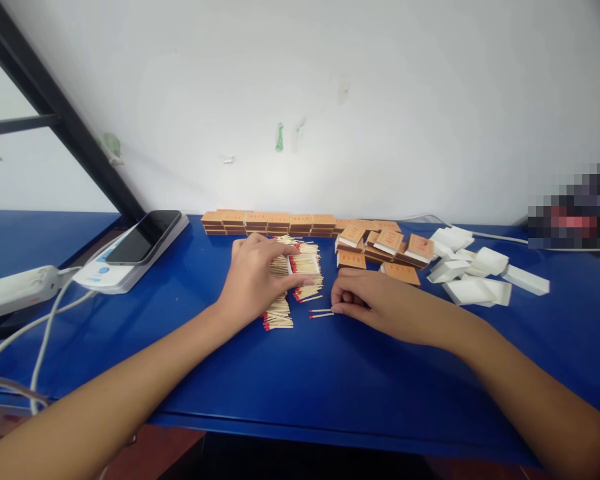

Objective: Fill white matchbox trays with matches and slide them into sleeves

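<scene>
Clamped between the thumb and fingers of our left hand (257, 273) is a small white tray (305, 265) with red-tipped matches in it, amid loose matches (279, 315) on the blue table (230, 387). Our right hand (365, 297) has its fingertips drawn together at the ends of two single matches (321, 311), though we cannot tell whether it grips them. Beyond, we see orange matchboxes (267, 221) along the wall (380, 133).

White tray (289, 265), red-headed matches (305, 265) inside, amid match pile (279, 317); two loose matches (322, 315) nearby.
</scene>
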A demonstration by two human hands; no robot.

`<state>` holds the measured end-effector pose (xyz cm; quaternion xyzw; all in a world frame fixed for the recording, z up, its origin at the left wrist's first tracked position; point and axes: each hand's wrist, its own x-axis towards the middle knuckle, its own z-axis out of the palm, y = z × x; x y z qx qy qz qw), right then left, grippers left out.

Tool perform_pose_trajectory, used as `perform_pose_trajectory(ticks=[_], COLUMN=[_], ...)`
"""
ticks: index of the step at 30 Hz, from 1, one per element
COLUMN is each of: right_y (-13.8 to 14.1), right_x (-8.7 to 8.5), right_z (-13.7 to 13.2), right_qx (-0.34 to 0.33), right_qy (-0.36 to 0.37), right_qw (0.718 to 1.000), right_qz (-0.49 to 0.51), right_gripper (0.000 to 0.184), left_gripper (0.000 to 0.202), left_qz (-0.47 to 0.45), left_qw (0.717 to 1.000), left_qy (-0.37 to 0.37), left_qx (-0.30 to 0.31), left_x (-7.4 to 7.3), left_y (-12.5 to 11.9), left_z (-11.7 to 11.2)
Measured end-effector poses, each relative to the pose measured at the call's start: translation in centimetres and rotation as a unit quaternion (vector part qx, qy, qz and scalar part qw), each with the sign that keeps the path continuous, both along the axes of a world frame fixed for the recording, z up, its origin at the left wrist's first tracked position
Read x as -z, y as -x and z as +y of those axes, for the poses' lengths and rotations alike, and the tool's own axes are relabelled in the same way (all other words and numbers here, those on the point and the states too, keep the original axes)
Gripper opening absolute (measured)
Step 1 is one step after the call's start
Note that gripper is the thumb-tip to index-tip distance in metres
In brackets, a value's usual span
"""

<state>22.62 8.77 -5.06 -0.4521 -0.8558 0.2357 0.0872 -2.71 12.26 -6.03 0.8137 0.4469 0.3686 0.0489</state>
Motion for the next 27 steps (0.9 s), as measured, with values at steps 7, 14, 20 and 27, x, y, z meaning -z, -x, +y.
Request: perform_pose_trajectory(ticks=[7,14,20,27], right_y=[0.5,1.2,0.8,1.6], right_x=[0.2,0.0,-0.7,0.2], right_z=[-0.3,-0.7,-0.4,0.0], right_qx=[-0.007,-0.015,-0.002,0.083], right_qy=[-0.009,0.036,0.020,-0.128], right_qw=[0.999,0.998,0.995,0.972], right_qz=[0.045,0.048,0.096,0.181], right_gripper=[0.014,0.017,0.020,0.014], left_gripper=[0.049,0.048,0.049,0.048], left_qz=[0.006,0.014,0.014,0.016], left_qw=[1.000,1.000,1.000,0.999], left_qy=[-0.001,0.002,0.016,0.013], left_qx=[-0.001,0.007,0.014,0.048], left_x=[-0.1,-0.1,-0.2,-0.1], left_y=[0.0,0.1,0.0,-0.7], left_z=[0.0,0.0,-0.1,-1.2])
